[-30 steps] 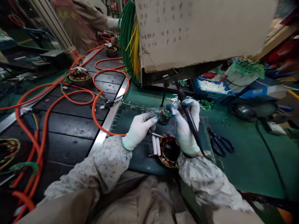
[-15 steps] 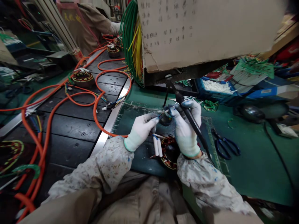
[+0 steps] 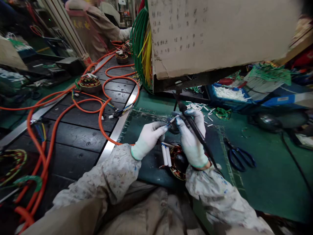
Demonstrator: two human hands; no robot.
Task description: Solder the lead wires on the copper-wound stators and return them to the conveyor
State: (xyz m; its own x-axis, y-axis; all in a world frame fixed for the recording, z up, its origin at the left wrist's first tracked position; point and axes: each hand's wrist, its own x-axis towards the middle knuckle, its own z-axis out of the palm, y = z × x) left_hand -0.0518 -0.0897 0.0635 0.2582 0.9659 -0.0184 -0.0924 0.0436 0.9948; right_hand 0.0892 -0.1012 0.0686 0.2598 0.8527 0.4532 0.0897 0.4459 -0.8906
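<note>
Head view is showing me both gloved hands meeting over the green surface (image 3: 256,169), and I am reading the left hand (image 3: 148,138) as pinching a thin wire end (image 3: 171,120) between thumb and forefinger, its grip narrow and closed on that wire. The right hand (image 3: 192,138) is wrapping around a black soldering iron (image 3: 195,130), grip closed on its handle, with the iron's long axis running from the wrist up and to the left, so the tip is sitting just beside the wire end and pointing toward the left hand. The wire end is lying between the two hands, nearer the right hand's fingertips, above a copper-wound stator (image 3: 177,161) with two white sleeves (image 3: 165,155) standing beside it. Blue-handled scissors (image 3: 239,156) are lying well to the right on the surface, and small white sleeve pieces (image 3: 199,107) are scattering near a blue tray (image 3: 230,94). A cardboard box (image 3: 220,32) is hanging overhead, orange cables (image 3: 102,107) are looping across the dark conveyor on the left, and another person (image 3: 97,26) is working farther back
</note>
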